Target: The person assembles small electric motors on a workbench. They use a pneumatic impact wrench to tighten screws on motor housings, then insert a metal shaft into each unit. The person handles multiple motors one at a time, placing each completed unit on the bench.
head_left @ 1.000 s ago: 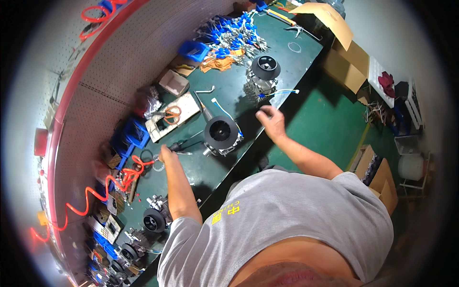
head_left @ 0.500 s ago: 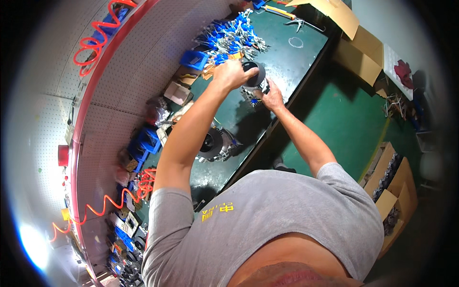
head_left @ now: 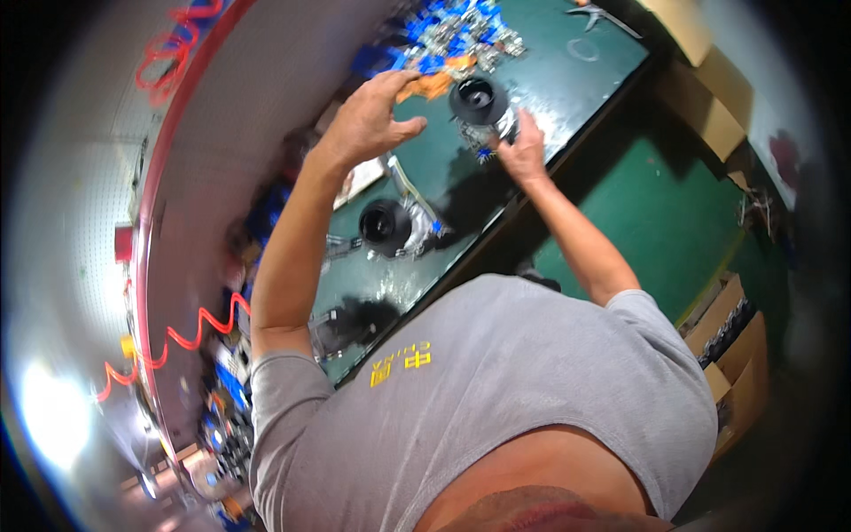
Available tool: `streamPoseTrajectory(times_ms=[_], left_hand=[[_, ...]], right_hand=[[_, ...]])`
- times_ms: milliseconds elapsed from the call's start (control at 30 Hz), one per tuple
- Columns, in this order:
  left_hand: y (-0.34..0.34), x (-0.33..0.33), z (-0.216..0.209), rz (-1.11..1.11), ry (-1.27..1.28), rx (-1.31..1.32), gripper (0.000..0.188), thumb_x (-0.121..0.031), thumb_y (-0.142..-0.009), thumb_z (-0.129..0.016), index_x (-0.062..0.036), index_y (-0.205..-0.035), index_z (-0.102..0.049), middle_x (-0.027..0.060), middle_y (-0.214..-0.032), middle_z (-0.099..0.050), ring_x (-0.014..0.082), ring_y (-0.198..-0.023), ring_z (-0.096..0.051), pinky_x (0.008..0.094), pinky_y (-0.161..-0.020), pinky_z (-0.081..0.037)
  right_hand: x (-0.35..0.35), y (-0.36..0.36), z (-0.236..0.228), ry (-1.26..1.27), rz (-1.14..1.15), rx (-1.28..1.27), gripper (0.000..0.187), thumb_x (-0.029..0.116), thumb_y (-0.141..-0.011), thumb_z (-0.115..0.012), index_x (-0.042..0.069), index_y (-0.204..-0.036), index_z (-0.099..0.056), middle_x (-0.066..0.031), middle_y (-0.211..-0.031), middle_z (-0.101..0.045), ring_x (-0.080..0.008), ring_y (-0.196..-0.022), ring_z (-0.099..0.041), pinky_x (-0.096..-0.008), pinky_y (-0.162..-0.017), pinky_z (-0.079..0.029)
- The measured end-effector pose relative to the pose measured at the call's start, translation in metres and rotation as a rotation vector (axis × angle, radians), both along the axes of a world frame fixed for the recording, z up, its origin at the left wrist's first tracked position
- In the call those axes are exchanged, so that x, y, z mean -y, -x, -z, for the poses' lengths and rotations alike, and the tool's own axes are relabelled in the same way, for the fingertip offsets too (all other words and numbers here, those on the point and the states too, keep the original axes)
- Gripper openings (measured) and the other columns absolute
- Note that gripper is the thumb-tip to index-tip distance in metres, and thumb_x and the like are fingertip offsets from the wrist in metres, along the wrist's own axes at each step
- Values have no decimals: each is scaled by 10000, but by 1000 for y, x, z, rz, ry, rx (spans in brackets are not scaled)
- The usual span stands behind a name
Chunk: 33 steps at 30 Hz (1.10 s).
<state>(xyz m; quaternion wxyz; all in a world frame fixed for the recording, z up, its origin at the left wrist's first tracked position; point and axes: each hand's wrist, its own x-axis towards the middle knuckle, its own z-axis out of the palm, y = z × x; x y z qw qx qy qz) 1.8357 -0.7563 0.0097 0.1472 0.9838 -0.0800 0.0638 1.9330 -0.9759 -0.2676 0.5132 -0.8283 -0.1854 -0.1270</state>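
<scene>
My left hand (head_left: pixel 370 122) hovers over the workbench with its thumb and fingers apart and nothing between them. To its right stands an assembly with a round black cup-shaped top (head_left: pixel 479 99) and a silvery lower body. My right hand (head_left: pixel 523 152) grips the near right side of that body, beside a small blue-tipped part. A second assembly (head_left: pixel 385 225) of the same look, with its own black ring top, rests on the bench nearer to me, touched by neither hand. Motion smears the finer details.
The green workbench (head_left: pixel 567 93) bears a heap of blue and silver parts (head_left: pixel 456 37) at its far end and an orange piece (head_left: pixel 430 86) beside it. Cardboard boxes (head_left: pixel 709 106) stand beyond its right edge. A coiled red hose (head_left: pixel 208 324) hangs at left.
My left hand has let go of the black top and moved left and back, its fingers opening. My right hand stays on the assembly. The whole view has shifted a little.
</scene>
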Motion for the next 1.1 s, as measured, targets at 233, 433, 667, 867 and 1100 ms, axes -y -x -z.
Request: streamPoseTrajectory(times_ms=[233,433,667,867,1100], left_hand=[[141,-10,22,-493,-260,-464,795,-688,-844,-673,-18,-1268,-623,259,-1028,-729,420,-982,-710,494,-844,-554],[146,8,49,-643,-262,-556,677,-598,-842,-706,-42,-1210,-590,214,-1007,-731,376,-944,-718,481,-792,-560],[177,6,2,-332,-127,-102,953,-178,-676,-824,-147,-1538,-418,157,-1502,-491,392,-1434,-412,474,-1200,-328],[263,-51,-10,-672,-24,-45,736,-183,-796,-776,-87,-1471,-499,205,-1449,-548,402,-1349,-515,448,-1111,-429],[454,-94,15,-1091,-132,-269,621,-404,-840,-759,-61,-1335,-608,174,-1264,-683,370,-1184,-637,472,-973,-510]], right_hand=[[12,119,-28,-153,-332,-126,375,186,-827,-770,41,-1163,-686,-160,-1140,-674,-336,-1091,-609,-428,-997,-474],[-70,156,-11,-112,-760,-441,796,314,-776,-817,8,-1431,-483,-238,-1343,-592,-388,-1294,-536,-442,-1097,-429],[-72,164,-25,-69,-743,-620,752,237,-784,-801,-16,-1416,-481,-242,-1260,-653,-369,-1183,-638,-417,-1038,-485],[-62,163,18,-209,-686,-539,623,206,-880,-762,-10,-1406,-509,-196,-1373,-595,-288,-1255,-591,-378,-1059,-459],[13,206,103,1,-534,-726,173,102,-878,-671,-24,-994,-700,-73,-901,-717,-137,-838,-651,-286,-794,-523]])
